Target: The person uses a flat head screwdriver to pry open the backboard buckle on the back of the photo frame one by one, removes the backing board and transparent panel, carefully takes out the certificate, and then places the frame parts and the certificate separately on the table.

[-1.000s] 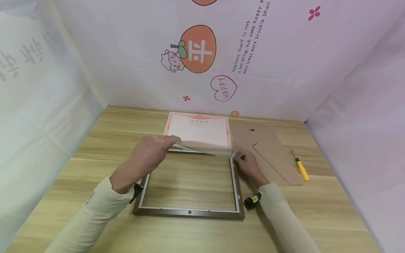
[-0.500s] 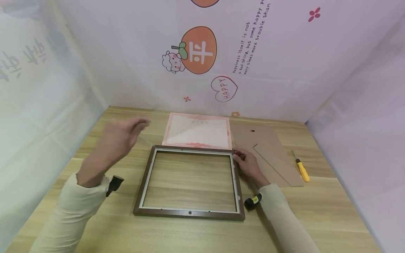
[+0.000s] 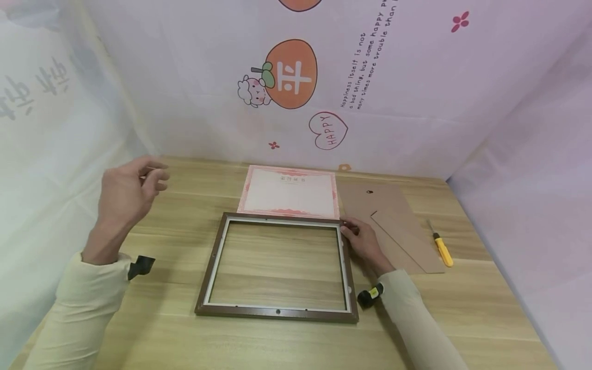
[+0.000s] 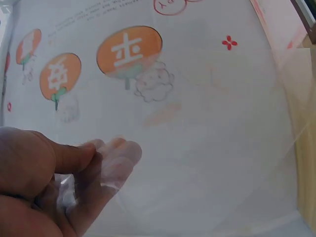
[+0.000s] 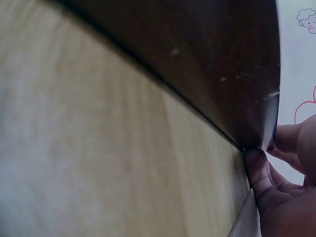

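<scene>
A brown picture frame [image 3: 277, 267] lies flat on a wooden desk [image 3: 176, 329], empty, the bare wood showing through its opening. The person's right hand [image 3: 363, 241] rests at the frame's far right corner, fingers curled against the edge; the right wrist view shows the fingertips [image 5: 256, 170] pressed to that corner. The left hand [image 3: 127, 192] is raised well left of the frame, thumb and fingers pinching a clear film [image 4: 207, 148], almost invisible from the head camera and plain only in the left wrist view. Just behind the frame lies a pink-bordered certificate [image 3: 289, 191]; to the frame's right lie brown backing boards [image 3: 393, 226], and beyond them a yellow-handled screwdriver [image 3: 441, 249]. Judging from this, the frame is taken apart and the film peeled free, while certificate and backing are not yet fitted in. The film's full extent is hard to trace, and whether any glass sits in the frame cannot be told.
</scene>
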`<state>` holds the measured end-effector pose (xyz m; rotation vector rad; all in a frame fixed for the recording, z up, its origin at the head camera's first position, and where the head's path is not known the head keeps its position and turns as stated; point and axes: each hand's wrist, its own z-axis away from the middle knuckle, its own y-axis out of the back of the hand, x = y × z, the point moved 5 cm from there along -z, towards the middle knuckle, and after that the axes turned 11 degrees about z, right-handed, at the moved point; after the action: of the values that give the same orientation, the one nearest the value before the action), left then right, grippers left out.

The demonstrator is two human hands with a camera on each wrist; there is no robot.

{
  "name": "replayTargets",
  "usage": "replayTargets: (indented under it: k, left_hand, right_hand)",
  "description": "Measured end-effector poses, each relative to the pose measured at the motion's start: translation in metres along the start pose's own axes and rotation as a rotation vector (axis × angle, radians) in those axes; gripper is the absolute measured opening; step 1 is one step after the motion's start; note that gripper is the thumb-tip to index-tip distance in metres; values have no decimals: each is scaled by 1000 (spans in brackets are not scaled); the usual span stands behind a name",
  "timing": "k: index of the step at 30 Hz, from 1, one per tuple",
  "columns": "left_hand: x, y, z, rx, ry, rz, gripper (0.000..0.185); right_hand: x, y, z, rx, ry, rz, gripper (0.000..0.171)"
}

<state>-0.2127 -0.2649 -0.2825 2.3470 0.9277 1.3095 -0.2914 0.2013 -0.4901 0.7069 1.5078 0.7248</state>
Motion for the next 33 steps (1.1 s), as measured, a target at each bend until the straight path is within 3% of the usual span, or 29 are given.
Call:
replayTargets:
  k: [4,11,16,29,33]
  left_hand:
    - [-22,6,1,-5,96,-11,20]
    - [-59,10,3,-89,319,-15,31]
    - [-83,9,7,-124,423,-34,32]
    - [-140,-6,17,-169,548,-5,30]
    - [-158,-10,20,-171,557,-70,30]
  right_hand:
    - [0,-1,0,1,-3,3,35]
    - [2,-2,0,0,-16,0,35]
    - [3,-2,0,-5,-27,3,36]
    - [4,-3,0,-6,-28,-3,35]
    - [3,-2,-1,4,-13,-3,35]
